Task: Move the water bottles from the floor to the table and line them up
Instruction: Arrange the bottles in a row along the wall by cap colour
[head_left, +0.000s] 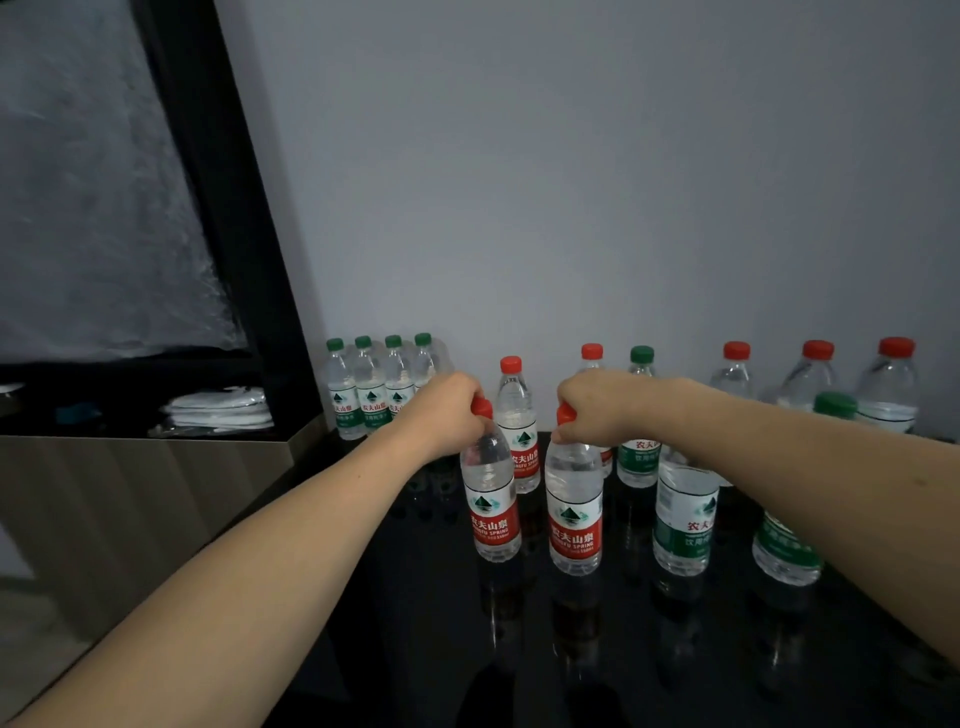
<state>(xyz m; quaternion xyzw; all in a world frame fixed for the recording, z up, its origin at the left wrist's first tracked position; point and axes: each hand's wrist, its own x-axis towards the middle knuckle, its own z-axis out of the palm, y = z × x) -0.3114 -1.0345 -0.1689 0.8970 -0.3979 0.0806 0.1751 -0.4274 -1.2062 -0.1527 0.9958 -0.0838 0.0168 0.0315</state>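
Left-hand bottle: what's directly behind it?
Behind the left-hand bottle stands another red-label bottle, upright on the table. The left hand hides whatever lies beyond its cap.

Two bare forearms come into the head view from the lower corners, one from the left and one from the right. No sleeve shows on either arm up to the edge of the picture, and no watch, band or bracelet sits at the wrists. The left hand (451, 410) and the right hand (597, 402) wear no gloves and no rings. The right forearm carries one small dark mark.
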